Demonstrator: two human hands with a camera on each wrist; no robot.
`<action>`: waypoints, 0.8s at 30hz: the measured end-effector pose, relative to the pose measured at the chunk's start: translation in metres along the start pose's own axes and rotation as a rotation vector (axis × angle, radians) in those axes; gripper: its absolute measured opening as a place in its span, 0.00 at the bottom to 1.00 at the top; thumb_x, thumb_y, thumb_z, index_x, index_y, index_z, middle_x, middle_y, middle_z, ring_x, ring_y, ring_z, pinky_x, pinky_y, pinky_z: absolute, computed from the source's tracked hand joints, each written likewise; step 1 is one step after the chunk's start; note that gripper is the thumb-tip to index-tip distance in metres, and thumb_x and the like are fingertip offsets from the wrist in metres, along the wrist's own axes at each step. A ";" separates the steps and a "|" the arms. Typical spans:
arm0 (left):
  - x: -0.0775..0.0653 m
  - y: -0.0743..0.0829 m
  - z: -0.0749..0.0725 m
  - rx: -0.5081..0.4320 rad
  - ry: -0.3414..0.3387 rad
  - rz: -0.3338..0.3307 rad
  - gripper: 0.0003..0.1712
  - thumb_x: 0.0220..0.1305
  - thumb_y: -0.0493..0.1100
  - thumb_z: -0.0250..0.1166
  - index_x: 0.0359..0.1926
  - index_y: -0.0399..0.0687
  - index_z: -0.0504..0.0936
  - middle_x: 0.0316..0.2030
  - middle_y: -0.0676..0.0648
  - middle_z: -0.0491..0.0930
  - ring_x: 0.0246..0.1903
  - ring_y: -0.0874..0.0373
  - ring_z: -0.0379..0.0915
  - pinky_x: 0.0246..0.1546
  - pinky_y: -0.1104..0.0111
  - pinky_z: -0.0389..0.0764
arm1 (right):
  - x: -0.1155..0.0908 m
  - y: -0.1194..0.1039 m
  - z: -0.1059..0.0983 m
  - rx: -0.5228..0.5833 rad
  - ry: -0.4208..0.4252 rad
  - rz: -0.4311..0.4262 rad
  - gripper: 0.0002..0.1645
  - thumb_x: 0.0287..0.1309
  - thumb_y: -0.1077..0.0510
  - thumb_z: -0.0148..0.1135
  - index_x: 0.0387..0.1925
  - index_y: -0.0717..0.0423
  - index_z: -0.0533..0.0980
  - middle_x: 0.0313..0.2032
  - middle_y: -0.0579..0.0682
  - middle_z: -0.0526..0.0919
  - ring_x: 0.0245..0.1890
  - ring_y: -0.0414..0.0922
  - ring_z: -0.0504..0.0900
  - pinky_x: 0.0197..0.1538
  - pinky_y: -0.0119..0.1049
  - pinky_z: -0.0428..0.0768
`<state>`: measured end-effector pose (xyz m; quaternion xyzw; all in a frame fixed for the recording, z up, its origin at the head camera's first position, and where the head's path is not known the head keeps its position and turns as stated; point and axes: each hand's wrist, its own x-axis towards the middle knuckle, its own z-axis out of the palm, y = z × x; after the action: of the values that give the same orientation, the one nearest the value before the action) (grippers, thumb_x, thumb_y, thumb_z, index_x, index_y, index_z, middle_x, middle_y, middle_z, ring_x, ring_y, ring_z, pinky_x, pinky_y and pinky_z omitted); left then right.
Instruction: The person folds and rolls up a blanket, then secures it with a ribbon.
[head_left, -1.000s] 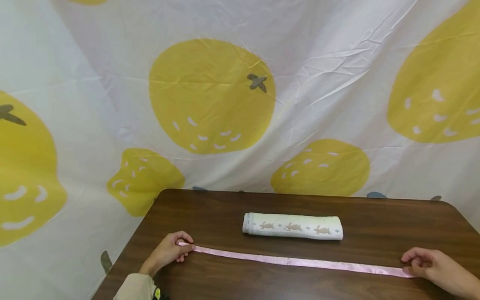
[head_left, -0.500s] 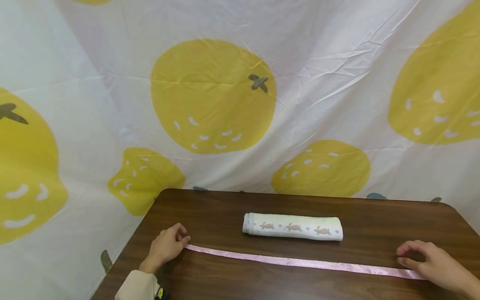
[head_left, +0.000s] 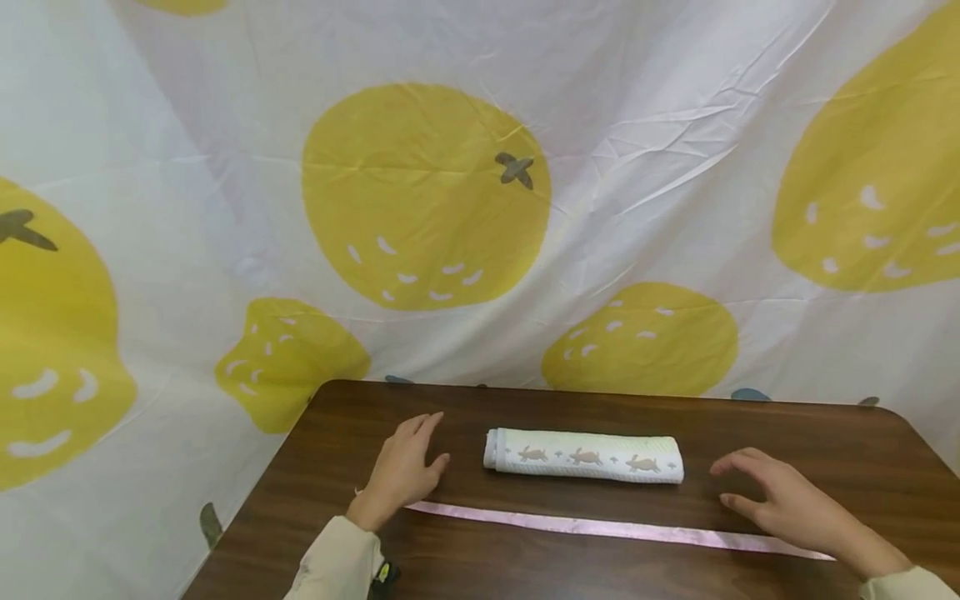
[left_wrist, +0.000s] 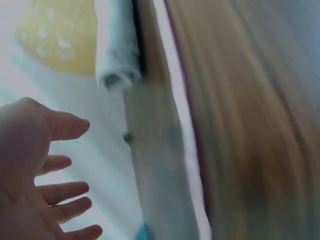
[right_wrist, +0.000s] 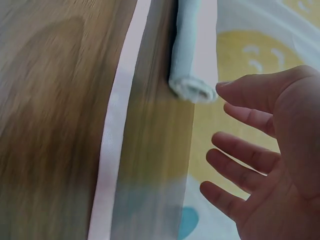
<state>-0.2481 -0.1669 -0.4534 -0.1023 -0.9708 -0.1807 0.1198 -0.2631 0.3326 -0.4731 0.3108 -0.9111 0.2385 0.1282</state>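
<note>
A rolled white towel point(head_left: 585, 456) with a band of brown rabbits lies across the table. In front of it a pink satin ribbon point(head_left: 600, 527) stretches flat from side to side. To the towel's left my left hand point(head_left: 401, 467) hovers over the ribbon's left part, fingers spread and holding nothing. My right hand point(head_left: 787, 504) is off the towel's right end, above the ribbon, thumb and fingers apart. Both wrist views show the towel's rolled end, point(left_wrist: 119, 75) on the left and the other rolled end point(right_wrist: 192, 90) on the right, apart from the left fingers.
The dark wooden table point(head_left: 600, 575) has rounded far corners. Behind it hangs a white cloth point(head_left: 465, 350) printed with large yellow fruit. A black band with a yellow-green mark point(head_left: 385, 573) sits at my left wrist.
Both hands let go of the ribbon's ends and moved inward and away from me, toward the two ends of the towel. Ribbon and towel stay where they lay.
</note>
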 end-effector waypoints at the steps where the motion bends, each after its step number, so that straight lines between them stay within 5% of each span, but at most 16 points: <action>1: 0.003 0.005 0.002 -0.006 -0.010 0.018 0.36 0.62 0.44 0.67 0.68 0.39 0.68 0.64 0.33 0.70 0.65 0.37 0.64 0.62 0.42 0.67 | 0.004 -0.004 0.001 -0.006 -0.004 -0.016 0.22 0.47 0.61 0.76 0.45 0.49 0.79 0.45 0.38 0.80 0.46 0.37 0.79 0.44 0.35 0.80; 14: 0.025 0.062 0.028 -0.016 -0.189 0.180 0.43 0.58 0.42 0.64 0.73 0.38 0.61 0.71 0.34 0.61 0.74 0.41 0.50 0.71 0.44 0.53 | 0.035 -0.034 0.025 0.000 0.005 -0.100 0.39 0.44 0.65 0.76 0.61 0.61 0.72 0.60 0.68 0.72 0.59 0.68 0.71 0.53 0.68 0.71; 24: 0.039 0.092 0.059 0.113 -0.271 0.222 0.44 0.59 0.43 0.62 0.76 0.53 0.58 0.73 0.38 0.59 0.75 0.44 0.49 0.72 0.48 0.52 | 0.051 -0.051 0.048 -0.053 -0.141 -0.061 0.45 0.47 0.70 0.66 0.70 0.59 0.65 0.67 0.70 0.65 0.68 0.70 0.61 0.66 0.67 0.57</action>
<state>-0.2742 -0.0549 -0.4660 -0.2251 -0.9695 -0.0963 0.0125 -0.2744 0.2468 -0.4761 0.3507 -0.9140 0.1878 0.0791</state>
